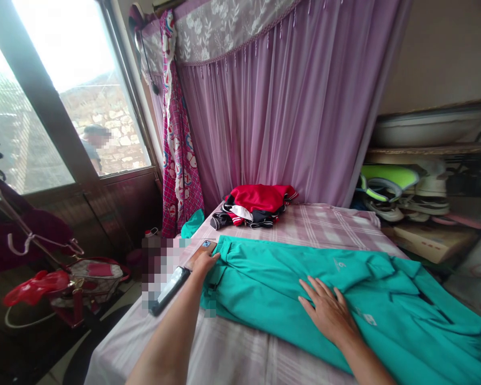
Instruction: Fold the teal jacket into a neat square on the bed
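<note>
A teal garment (288, 278) lies spread across the bed (240, 353), which has a pale pink checked sheet. My right hand (327, 310) rests flat on the garment near its middle, fingers stretched out and apart. My left hand (205, 263) reaches to the garment's left end and touches its edge there, fingers curled at the cloth. Whether it grips the cloth is not clear. A phone (202, 250) lies on the bed just beyond my left hand.
A pile of red, black and white clothes (256, 206) sits at the far end of the bed, in front of a purple curtain (288, 107). A dark flat object (170, 291) lies at the bed's left edge. Shelves with shoes (401, 198) stand right. A window (64, 91) is left.
</note>
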Available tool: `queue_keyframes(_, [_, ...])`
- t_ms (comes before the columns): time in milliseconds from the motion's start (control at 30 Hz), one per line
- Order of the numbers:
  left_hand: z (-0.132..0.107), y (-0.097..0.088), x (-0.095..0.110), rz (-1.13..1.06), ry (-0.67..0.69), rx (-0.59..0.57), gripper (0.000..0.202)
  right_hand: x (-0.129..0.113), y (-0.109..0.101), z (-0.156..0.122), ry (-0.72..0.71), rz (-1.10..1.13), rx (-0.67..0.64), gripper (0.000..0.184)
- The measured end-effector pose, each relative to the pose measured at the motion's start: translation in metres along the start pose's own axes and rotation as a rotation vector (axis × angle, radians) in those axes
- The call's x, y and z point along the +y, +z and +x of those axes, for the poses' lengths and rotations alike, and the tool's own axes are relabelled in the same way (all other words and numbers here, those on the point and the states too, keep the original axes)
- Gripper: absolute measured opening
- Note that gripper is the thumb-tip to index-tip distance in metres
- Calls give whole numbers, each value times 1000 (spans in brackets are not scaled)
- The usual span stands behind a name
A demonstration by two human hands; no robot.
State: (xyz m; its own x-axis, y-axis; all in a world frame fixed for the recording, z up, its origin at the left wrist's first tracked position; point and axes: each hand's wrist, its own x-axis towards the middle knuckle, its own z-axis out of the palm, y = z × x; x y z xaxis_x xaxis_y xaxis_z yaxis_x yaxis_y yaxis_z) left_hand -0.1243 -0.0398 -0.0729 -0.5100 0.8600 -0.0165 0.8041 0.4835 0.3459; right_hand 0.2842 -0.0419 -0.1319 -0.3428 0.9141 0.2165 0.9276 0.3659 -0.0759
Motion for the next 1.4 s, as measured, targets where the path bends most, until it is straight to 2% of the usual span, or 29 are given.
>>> queue_keyframes(200, [-2,-3,4,-62,-69,-47,51,3,7,0,-18,16,46,51])
queue_keyframes(400, [-7,-11,10,-187,-63,-62,47,-1,-5,-1,-12,29,-2,51])
queue_keyframes(567, [-12,-27,22,-291,-5,-91,44,-3,-22,-5,25,50,28,49])
queue_keyframes(733, [-8,-51,47,-250,51,-47,41,3,-32,-13,-17,113,123,47])
queue_keyframes(900, [-13,-76,95,-140,177,-13,33,13,-33,-20,-32,145,192,44])
queue_keyframes(1000, [-30,-85,138,3,299,6,33,19,-32,-22,-35,166,262,42])
queue_keyframes(1100, [-52,-84,186,109,420,3,32,24,-33,-24,-13,189,330,41])
queue_keyframes(1233, [-77,-59,250,116,518,-64,30,36,-29,-26,19,240,431,41])
queue_keyframes(1400, [-100,-1,306,29,562,-159,32,55,-15,-32,94,346,521,43])
